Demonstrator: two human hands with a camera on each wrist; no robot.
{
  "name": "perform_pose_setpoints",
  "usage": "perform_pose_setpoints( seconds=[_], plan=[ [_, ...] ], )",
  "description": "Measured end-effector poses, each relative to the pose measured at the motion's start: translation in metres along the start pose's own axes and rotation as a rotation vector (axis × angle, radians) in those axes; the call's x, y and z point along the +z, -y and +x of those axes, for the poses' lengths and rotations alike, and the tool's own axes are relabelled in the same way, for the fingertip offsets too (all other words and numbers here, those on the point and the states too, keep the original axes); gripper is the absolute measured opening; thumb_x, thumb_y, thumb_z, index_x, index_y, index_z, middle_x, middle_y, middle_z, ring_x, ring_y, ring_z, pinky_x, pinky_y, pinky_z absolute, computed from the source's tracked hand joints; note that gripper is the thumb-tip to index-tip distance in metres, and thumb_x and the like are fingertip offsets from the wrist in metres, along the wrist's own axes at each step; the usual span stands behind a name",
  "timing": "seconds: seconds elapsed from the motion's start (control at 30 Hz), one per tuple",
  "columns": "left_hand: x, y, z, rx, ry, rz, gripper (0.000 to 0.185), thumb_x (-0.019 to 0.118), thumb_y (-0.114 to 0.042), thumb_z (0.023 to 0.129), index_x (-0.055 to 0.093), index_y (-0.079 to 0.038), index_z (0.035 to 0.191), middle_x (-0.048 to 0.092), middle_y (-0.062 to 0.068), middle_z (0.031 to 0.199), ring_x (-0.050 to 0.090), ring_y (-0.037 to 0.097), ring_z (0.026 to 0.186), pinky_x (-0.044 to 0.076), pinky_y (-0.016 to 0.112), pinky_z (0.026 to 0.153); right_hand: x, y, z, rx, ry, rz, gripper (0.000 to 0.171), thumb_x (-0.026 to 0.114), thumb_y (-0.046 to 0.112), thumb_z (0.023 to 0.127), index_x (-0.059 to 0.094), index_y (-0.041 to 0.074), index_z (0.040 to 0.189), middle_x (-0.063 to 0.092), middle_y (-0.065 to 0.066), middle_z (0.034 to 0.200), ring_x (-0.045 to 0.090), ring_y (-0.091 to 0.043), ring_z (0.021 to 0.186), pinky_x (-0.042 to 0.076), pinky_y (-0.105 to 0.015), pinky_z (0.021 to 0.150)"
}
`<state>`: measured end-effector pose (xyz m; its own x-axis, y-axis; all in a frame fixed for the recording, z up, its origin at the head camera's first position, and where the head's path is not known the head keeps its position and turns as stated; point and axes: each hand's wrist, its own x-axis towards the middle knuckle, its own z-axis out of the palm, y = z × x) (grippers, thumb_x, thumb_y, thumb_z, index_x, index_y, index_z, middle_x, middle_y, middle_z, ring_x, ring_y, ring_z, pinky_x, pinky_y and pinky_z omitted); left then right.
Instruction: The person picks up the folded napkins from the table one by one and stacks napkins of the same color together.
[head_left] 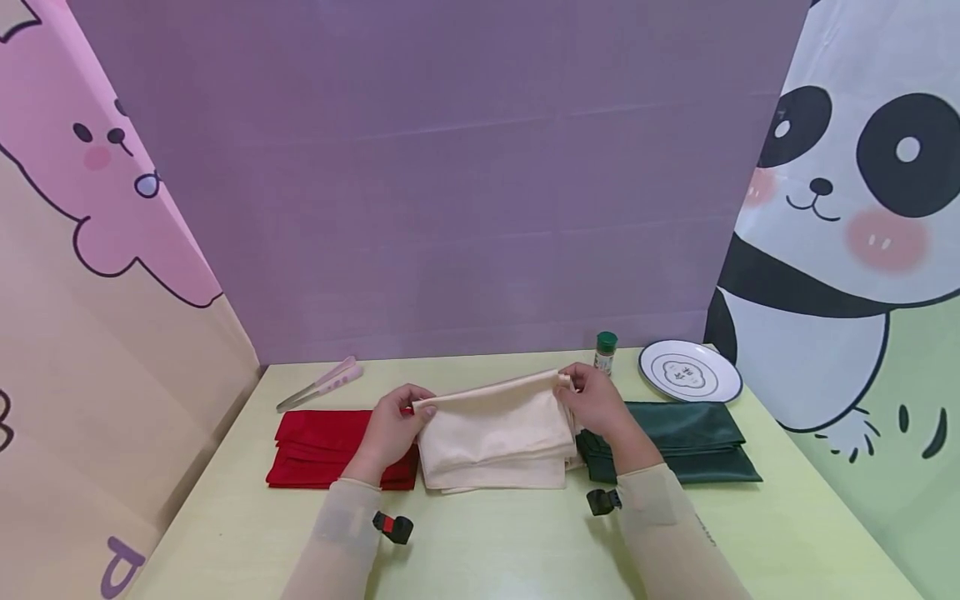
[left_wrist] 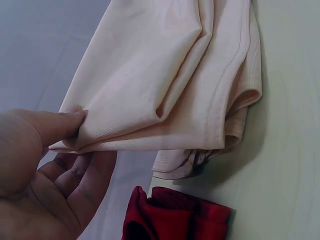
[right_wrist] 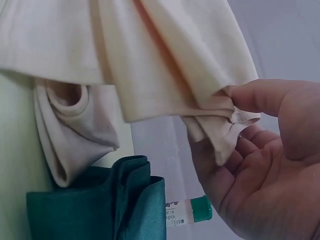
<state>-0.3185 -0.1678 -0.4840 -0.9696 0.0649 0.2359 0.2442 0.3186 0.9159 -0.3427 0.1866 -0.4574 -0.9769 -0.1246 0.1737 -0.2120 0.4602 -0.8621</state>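
**Cream cloth lifted by its two far corners**

Sheer sleeves frame the near edge of the head view, leading to both hands at the cream cloth [head_left: 491, 433], which lies mid-surface between a red cloth [head_left: 315, 446] and a green cloth [head_left: 690, 442]. Left hand [head_left: 390, 429] pinches the cloth's left corner between thumb and fingers [left_wrist: 75, 167]; right hand [head_left: 596, 408] pinches the right corner the same way, fingers [right_wrist: 220, 180] curled beneath. That edge is raised, the rest sagging onto the yellow-green surface [head_left: 487, 542]. To fold it well, I judge the pinches should stay level and taut, so the raised edge lands square on the near one, without dragging either neighbouring cloth
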Motion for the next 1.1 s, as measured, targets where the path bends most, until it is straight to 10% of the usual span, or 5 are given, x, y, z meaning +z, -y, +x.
perform_pose_setpoints(
  seconds=[0.73,1.1],
  plan=[
    [0.008,0.005,0.004,0.016,0.001,0.287,0.015,0.075,-0.012,0.099,0.073,-0.018,0.112,0.058,0.003,0.081,0.052,0.020,0.072,0.045,0.033,0.065,0.007,-0.007,0.002,0.035,0.039,-0.218,0.029,0.065,0.009,0.102,0.061,-0.003,0.128,0.051,-0.009,0.081,0.046,-0.021,0.068,0.040,-0.035,0.061],
    [0.013,0.008,0.009,0.012,-0.002,0.369,0.013,0.075,-0.008,0.098,0.076,-0.014,0.109,0.067,-0.002,0.098,0.059,0.017,0.084,0.053,0.032,0.072,0.012,-0.010,0.000,0.065,0.021,-0.309,0.026,0.068,0.011,0.100,0.063,-0.001,0.123,0.056,-0.009,0.092,0.053,-0.025,0.081,0.046,-0.041,0.073]
  ],
)
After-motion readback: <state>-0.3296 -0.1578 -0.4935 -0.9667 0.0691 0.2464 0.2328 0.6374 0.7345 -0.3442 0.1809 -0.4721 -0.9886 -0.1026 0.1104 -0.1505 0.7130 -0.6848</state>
